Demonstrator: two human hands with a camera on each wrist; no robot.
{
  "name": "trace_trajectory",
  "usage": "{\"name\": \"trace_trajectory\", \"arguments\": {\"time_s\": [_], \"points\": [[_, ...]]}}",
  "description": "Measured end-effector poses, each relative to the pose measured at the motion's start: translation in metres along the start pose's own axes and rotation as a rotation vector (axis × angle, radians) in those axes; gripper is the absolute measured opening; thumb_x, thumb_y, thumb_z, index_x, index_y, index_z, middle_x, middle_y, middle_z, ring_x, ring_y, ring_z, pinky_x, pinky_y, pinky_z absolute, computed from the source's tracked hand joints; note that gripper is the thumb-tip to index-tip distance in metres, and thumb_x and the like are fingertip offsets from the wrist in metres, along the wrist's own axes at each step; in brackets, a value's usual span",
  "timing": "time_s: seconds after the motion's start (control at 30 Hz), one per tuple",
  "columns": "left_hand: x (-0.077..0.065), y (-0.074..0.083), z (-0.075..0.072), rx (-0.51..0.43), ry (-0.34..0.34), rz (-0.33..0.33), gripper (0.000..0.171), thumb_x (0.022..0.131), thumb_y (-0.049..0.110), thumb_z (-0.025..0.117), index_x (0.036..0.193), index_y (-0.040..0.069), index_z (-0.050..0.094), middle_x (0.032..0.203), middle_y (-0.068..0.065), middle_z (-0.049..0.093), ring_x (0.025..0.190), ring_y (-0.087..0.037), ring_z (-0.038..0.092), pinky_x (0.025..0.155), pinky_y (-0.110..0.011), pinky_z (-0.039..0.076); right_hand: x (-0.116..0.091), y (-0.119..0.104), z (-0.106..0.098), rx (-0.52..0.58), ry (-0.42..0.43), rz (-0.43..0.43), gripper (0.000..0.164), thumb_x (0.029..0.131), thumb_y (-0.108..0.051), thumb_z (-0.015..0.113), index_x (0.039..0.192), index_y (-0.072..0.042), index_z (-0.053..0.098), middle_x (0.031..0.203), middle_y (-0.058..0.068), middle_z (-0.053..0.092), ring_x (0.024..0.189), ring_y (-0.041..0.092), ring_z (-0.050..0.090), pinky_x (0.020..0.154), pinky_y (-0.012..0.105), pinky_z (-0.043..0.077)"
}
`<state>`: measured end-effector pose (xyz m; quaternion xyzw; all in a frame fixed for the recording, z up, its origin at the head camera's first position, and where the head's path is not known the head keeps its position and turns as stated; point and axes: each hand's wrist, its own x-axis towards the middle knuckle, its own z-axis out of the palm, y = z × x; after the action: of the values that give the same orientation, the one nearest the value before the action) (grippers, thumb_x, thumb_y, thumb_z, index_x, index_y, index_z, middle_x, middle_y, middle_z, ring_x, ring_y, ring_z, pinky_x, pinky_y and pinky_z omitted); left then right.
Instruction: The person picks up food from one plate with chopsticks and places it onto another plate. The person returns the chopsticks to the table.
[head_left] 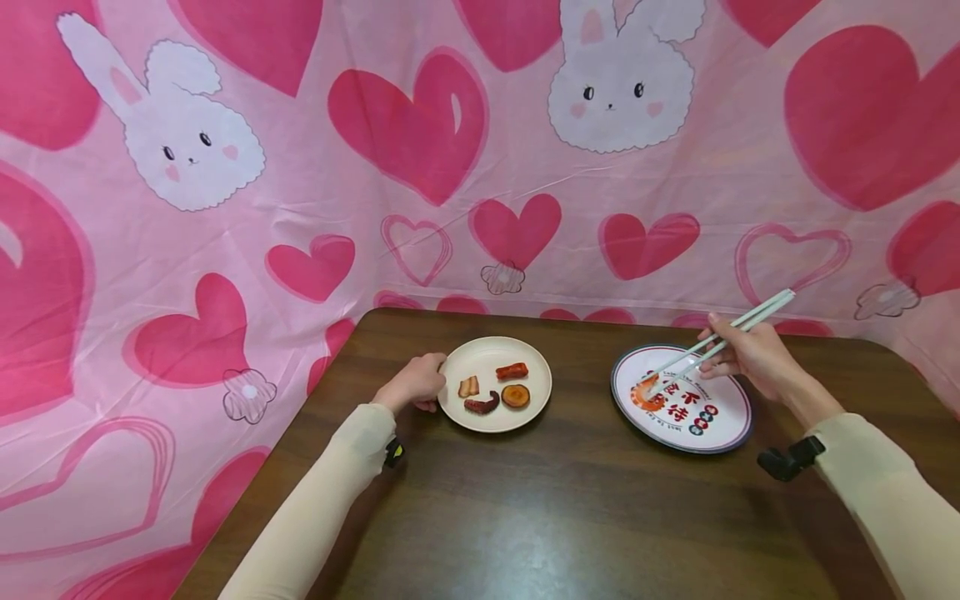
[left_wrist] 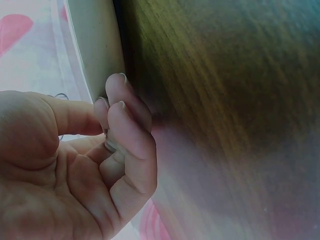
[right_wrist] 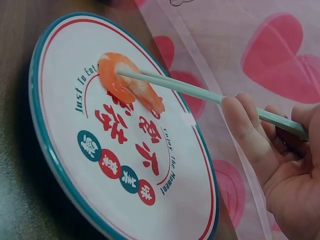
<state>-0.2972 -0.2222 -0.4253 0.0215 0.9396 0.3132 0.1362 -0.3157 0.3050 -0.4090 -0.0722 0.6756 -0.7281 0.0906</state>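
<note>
At the left rim of a cream plate (head_left: 480, 363), my left hand (head_left: 416, 382) grips the edge between thumb and curled fingers. On that plate lie a reddish-brown rib-like piece (head_left: 512, 371), a round browned slice (head_left: 515, 396), a dark red curled tentacle (head_left: 482, 403) and a small streaky bacon-like piece (head_left: 468, 386). My right hand (head_left: 753, 357) holds pale green chopsticks (head_left: 738, 323) slanting down to the left. Their tips touch an orange shrimp (right_wrist: 114, 80) lying on a white plate (right_wrist: 185, 200) with red lettering and a blue-green rim.
Both plates stand apart on a dark brown wooden table (head_left: 480, 517), the cream one left of the printed one. Behind and to the left hangs a pink cloth (head_left: 315, 183) with hearts and rabbits, reaching down to the table's edges.
</note>
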Motion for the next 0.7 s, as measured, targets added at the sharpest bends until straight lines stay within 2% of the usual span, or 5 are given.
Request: {"name": "trace_trajectory", "arguments": {"time_s": [0.3, 0.47, 0.7], "points": [[0.001, -0.001, -0.001, -0.003, -0.006, 0.000, 0.047, 0.101, 0.003, 0.045, 0.148, 0.000, 0.052, 0.097, -0.020, 0.065, 0.056, -0.024, 0.067, 0.048, -0.035, 0.058, -0.011, -0.004, 0.006, -0.010, 0.078, -0.036, 0.037, 0.111, -0.030, 0.054, 0.089, -0.009, 0.074, 0.081, 0.015, 0.076, 0.063, 0.024, 0.076, 0.061, 0.040, 0.063], [0.002, -0.001, -0.001, 0.010, -0.001, -0.002, 0.049, 0.101, 0.003, 0.046, 0.150, 0.000, 0.051, 0.101, -0.021, 0.065, 0.055, -0.023, 0.067, 0.048, -0.034, 0.058, -0.009, -0.011, 0.005, -0.017, 0.071, -0.020, 0.035, 0.110, -0.031, 0.055, 0.090, -0.009, 0.074, 0.082, 0.016, 0.075, 0.065, 0.026, 0.076, 0.062, 0.041, 0.063], [0.001, 0.001, 0.000, 0.020, 0.005, 0.008, 0.039, 0.098, 0.000, 0.047, 0.135, 0.000, 0.059, 0.092, -0.018, 0.065, 0.054, -0.022, 0.066, 0.047, -0.034, 0.057, -0.007, -0.014, -0.003, -0.048, 0.055, 0.011, 0.034, 0.111, -0.030, 0.054, 0.091, -0.010, 0.074, 0.083, 0.017, 0.075, 0.066, 0.026, 0.076, 0.063, 0.042, 0.063]]}}
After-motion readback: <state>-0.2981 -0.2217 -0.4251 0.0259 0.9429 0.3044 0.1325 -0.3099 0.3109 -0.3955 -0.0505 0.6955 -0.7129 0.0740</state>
